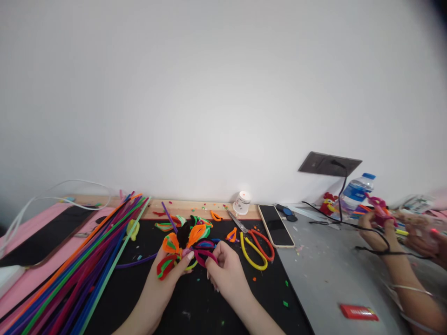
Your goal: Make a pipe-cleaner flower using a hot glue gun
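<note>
1. Farthest left, a white cable [26,209] loops over a dark flat device [45,232] lying on a pink surface [59,258].
2. Next comes a slanting bundle of fuzzy stems [104,251] in orange, blue, green, magenta and purple, its lower end running out of view. A yellow piece [132,229] sits just beside its upper part.
3. My left hand [164,274] is closed on the fuzzy flower [195,236], thumb pressed at its centre. I have it above the black mat [188,307], its orange, green and red petals fanned out around my fingers.
4. My right hand [226,267] pinches the magenta loop [200,257] at the flower's right side, between thumb and fingertips.
5. Beyond my right hand, the scissors [247,231] lie with their yellow and red handles towards me; a small white cup [242,203] is near their tips. A phone [275,226] lies just right of them, across the mat's edge.
6. On the grey tabletop [314,279] are a red and yellow figure [328,204] and a tilted bottle [352,193] by the wall, with a red packet [359,312] nearer me.
7. Farthest right, another person's hand [377,232] holds a pink fuzzy piece [380,211].
</note>
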A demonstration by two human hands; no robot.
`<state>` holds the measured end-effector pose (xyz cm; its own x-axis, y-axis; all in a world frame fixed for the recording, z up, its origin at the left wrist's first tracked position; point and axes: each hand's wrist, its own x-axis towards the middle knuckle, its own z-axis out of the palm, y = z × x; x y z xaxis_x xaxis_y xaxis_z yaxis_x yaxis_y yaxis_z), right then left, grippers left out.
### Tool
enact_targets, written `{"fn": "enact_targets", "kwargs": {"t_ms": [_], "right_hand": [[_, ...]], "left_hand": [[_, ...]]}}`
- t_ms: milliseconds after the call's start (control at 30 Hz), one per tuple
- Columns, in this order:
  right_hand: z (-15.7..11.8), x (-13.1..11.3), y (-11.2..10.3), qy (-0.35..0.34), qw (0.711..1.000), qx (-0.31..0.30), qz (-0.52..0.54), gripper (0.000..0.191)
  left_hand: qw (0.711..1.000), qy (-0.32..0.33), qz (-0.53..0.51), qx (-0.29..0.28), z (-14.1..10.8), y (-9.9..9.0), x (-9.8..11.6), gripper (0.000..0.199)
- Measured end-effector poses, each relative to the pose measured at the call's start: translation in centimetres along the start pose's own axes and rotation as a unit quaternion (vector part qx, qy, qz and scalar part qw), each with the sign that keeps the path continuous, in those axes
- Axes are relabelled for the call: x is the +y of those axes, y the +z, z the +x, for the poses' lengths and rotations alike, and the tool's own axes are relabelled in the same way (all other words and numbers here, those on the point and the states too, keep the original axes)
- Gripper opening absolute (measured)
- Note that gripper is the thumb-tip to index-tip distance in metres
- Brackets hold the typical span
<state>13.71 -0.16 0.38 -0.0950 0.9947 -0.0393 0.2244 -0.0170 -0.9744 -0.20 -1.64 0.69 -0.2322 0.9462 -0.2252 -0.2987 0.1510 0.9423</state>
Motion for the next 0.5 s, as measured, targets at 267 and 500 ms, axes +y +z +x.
{"fn": "enact_targets", "kwargs": {"t_ms": [267, 500], "right_hand": [[-0.26, -0.05, 0.16, -0.018, 0.999, -0.006, -0.035, 0.019], [-0.47, -0.28, 0.31, -0.063, 0.995, 0.021, -0.074, 0.020]], "left_hand": [[1.000, -0.001, -0.006, -0.016, -0.08, -0.13, 0.00, 0.056], [0.999, -0.009, -0.038, -0.030, -0.58, 0.23, 0.66, 0.048]]}}
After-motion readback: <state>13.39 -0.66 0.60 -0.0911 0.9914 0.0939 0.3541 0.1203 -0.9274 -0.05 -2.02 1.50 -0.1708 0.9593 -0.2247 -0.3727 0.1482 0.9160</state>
